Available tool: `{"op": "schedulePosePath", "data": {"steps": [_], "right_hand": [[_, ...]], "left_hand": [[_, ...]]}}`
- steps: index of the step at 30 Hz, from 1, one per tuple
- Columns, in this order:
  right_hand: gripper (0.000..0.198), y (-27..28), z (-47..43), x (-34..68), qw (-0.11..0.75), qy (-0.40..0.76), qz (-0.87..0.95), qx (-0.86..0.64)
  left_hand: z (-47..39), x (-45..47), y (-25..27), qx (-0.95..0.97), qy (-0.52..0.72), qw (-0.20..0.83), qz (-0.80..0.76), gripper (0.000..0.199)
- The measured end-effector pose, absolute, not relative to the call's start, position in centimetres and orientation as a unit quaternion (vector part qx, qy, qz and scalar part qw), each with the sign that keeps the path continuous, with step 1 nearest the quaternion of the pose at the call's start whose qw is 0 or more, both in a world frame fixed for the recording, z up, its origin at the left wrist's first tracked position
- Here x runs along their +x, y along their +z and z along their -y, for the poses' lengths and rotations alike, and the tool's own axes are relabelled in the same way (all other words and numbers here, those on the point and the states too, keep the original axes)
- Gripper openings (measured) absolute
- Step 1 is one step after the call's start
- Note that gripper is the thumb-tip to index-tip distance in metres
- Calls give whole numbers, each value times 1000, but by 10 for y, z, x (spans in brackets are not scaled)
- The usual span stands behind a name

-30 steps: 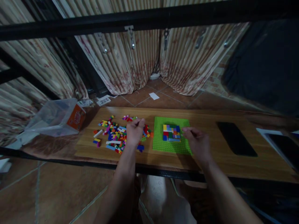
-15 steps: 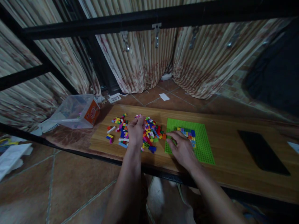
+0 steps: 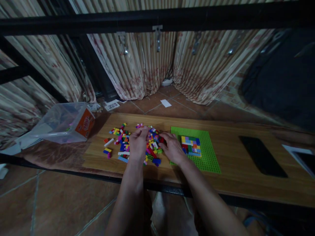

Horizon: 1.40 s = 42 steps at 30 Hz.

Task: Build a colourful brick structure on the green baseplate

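Loose toy bricks (image 3: pixel 125 139) of many colours lie heaped on the wooden board. Over the middle of the heap is my left hand (image 3: pixel 138 142), thumb and fingertips pinched together; whatever is between them is too small or hidden to make out. My right hand (image 3: pixel 171 148) is at the heap's right edge, thumb and forefinger apart around the bricks there, and its wrist crosses the near left part of a green baseplate (image 3: pixel 210 150). On that baseplate sits a flat, roughly square patch of joined bricks (image 3: pixel 194 143), mostly yellow, blue, grey and red.
A clear plastic box (image 3: pixel 61 121) with an orange label stands left of the wooden board (image 3: pixel 228 137). On the right of the board lies a dark flat slab (image 3: pixel 262 155), with a white-edged item (image 3: pixel 292 150) beyond it. A black metal bar (image 3: pixel 157 21) crosses above.
My right hand has moved left from the brick patch to the edge of the heap, uncovering the patch. My left hand stays over the heap, still pinched. The view has shifted slightly right.
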State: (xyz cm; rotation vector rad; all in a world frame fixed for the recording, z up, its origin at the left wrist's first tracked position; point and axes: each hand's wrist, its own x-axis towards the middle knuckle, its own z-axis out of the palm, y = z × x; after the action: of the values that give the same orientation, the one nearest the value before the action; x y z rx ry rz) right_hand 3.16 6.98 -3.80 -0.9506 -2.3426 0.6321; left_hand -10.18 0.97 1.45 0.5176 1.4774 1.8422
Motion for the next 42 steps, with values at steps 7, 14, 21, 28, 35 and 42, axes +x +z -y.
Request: {"op": "schedulePosePath", "data": {"steps": [7, 14, 21, 28, 35, 42], "right_hand": [[41, -21, -59, 38, 390, 327, 789, -344], [47, -6, -47, 63, 441, 480, 698, -297], [46, -8, -47, 94, 458, 486, 665, -333], [39, -14, -51, 109, 452, 497, 641, -370], [33, -13, -58, 119, 478, 519, 588, -396], [42, -16, -82, 177, 452, 444, 530, -564]], "left_hand": [[-10, -94, 12, 248, 624, 426, -607, 23], [-8, -73, 16, 206, 588, 646, -441, 28], [-15, -53, 12, 216, 579, 627, -474, 36], [-21, -29, 6, 244, 558, 608, -510, 37], [-27, -14, 2, 265, 547, 607, -511, 33], [-34, -17, -18, 397, 517, 463, -600, 11]]}}
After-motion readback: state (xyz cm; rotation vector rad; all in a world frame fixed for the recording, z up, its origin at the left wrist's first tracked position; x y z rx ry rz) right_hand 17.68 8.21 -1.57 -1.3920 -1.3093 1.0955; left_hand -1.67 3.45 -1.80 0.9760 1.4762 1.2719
